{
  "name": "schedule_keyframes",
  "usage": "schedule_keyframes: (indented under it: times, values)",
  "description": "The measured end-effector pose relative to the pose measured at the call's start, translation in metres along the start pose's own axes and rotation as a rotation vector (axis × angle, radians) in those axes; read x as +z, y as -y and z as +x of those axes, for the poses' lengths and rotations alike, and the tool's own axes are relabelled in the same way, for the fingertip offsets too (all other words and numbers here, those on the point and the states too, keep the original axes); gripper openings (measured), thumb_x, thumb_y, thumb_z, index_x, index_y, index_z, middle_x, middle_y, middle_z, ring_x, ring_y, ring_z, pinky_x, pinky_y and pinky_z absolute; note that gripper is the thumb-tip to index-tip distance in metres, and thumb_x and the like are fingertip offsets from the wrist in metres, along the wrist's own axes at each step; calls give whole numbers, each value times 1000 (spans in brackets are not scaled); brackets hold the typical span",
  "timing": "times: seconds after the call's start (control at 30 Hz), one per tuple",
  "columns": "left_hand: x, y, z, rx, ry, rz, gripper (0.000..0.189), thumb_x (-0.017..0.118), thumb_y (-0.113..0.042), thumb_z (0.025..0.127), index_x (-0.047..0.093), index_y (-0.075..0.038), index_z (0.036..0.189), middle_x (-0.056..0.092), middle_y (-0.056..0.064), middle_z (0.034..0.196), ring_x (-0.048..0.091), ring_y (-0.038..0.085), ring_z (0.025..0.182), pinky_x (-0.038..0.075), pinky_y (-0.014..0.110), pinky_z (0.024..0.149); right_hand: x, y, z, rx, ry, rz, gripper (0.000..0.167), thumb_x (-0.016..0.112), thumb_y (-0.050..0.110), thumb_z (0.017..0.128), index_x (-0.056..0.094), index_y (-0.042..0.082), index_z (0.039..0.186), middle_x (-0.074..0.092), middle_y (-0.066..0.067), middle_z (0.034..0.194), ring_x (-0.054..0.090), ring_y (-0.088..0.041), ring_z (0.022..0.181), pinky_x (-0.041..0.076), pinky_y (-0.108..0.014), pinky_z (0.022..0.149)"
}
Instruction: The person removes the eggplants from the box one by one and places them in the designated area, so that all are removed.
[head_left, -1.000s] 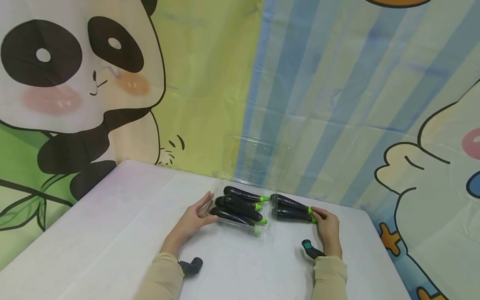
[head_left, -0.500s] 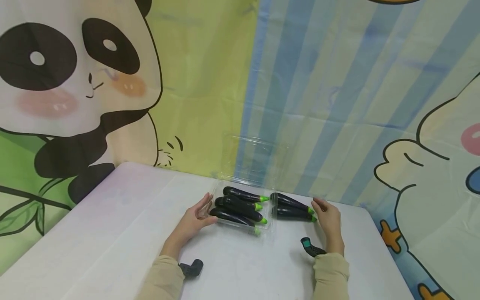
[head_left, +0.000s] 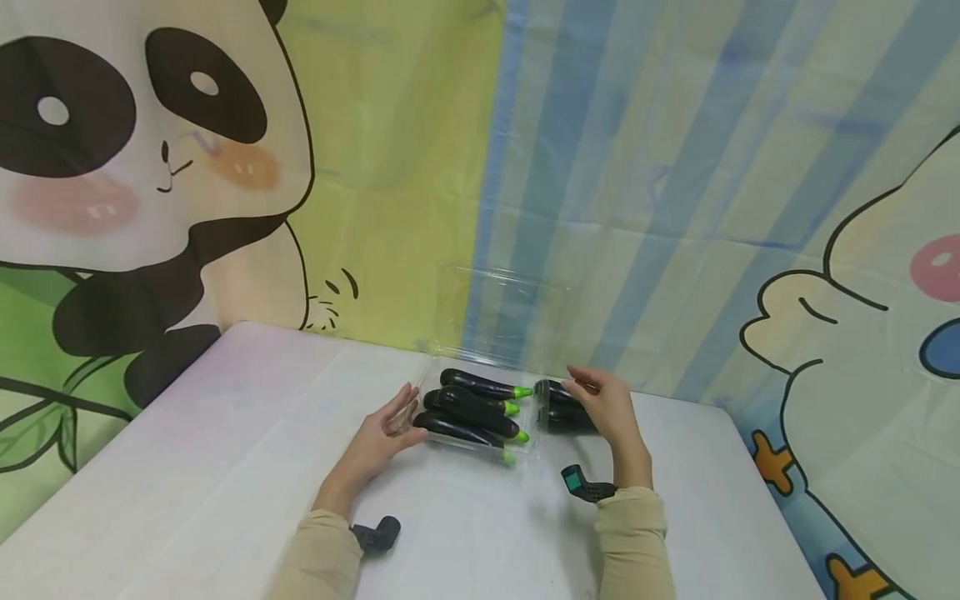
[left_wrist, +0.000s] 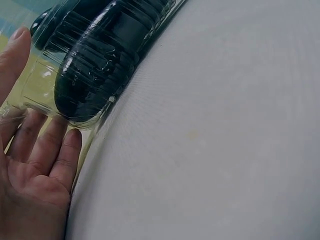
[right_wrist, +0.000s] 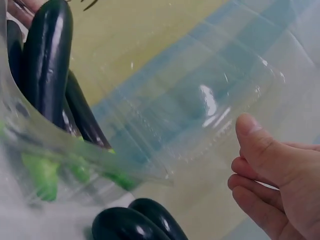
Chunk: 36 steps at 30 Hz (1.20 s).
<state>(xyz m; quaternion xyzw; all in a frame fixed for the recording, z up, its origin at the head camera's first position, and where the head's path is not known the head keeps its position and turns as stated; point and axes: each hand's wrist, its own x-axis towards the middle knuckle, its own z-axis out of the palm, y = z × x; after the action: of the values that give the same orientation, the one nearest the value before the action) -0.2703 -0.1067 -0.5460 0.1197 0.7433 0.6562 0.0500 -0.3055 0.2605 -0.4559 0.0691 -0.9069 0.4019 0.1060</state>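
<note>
A clear plastic clamshell box [head_left: 467,450] stands near the table's back, its lid [head_left: 501,312] raised against the backdrop. Several dark eggplants [head_left: 474,405] with green stems lie inside. My left hand [head_left: 373,443] holds the box's left end, the thumb and fingers spread about its corner. To the right of the box lie two more eggplants [head_left: 558,417]; my right hand hides their stem ends in the head view. My right hand [head_left: 613,410] hovers over them with loosely bent fingers and nothing in its grasp. In the right wrist view its thumb [right_wrist: 255,135] is near the transparent lid.
A white tabletop [head_left: 225,467] carries everything. Behind it hangs a printed cloth backdrop [head_left: 390,167] with a panda and stripes, close to the table's back edge. Dark wrist-worn devices [head_left: 378,535] sit on both wrists.
My right hand has left the stem ends of the two eggplants, risen and moved left over them toward the lid. My left hand stays at the box.
</note>
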Motion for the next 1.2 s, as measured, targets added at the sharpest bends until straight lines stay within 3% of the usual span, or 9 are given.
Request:
schedule_keyframes:
  times: [0.13, 0.33, 0.6, 0.77, 1.03, 1.2]
  values:
    - [1, 0, 1, 14, 5, -1, 89, 72, -27, 84, 17, -18, 153, 27, -4, 156, 30, 17, 142, 29, 39, 114, 5, 12, -1, -8, 60, -16, 44, 67, 29, 88, 62, 10, 127, 61, -14, 128, 62, -29, 113, 56, -40, 90]
    - [-1, -1, -1, -3, -13, -17, 90, 74, -30, 82, 19, -21, 153, 29, -8, 155, 31, 12, 141, 30, 35, 113, 18, 28, -1, -84, 180, -101, 45, 69, 30, 85, 63, 11, 125, 64, -12, 123, 65, -27, 108, 57, -38, 87]
    - [0, 0, -1, -9, -17, -9, 91, 73, -32, 82, 18, -20, 153, 27, -8, 156, 29, 14, 142, 34, 30, 111, 37, 40, -3, -132, 306, -220, 41, 75, 25, 80, 68, 11, 118, 69, -8, 105, 64, -21, 89, 56, -33, 75]
    - [1, -1, -1, -7, -4, -11, 91, 73, -34, 82, 18, -21, 153, 26, -10, 156, 28, 14, 142, 32, 33, 112, 45, 42, -6, -127, 367, -319, 40, 75, 29, 79, 70, 12, 115, 69, -8, 110, 63, -25, 98, 56, -36, 79]
    - [3, -2, -3, -24, -25, 33, 89, 74, -38, 80, 23, -27, 151, 29, -15, 154, 32, 13, 141, 32, 40, 114, 55, 46, -7, -115, 413, -402, 43, 78, 30, 76, 70, 11, 114, 70, -8, 111, 65, -25, 101, 58, -37, 81]
    - [3, 0, -1, -21, -35, 50, 86, 75, -39, 79, 27, -29, 150, 31, -15, 153, 34, 16, 140, 30, 44, 116, 61, 49, -8, -138, 430, -450, 38, 79, 31, 74, 74, 9, 104, 72, -8, 104, 68, -24, 93, 58, -38, 80]
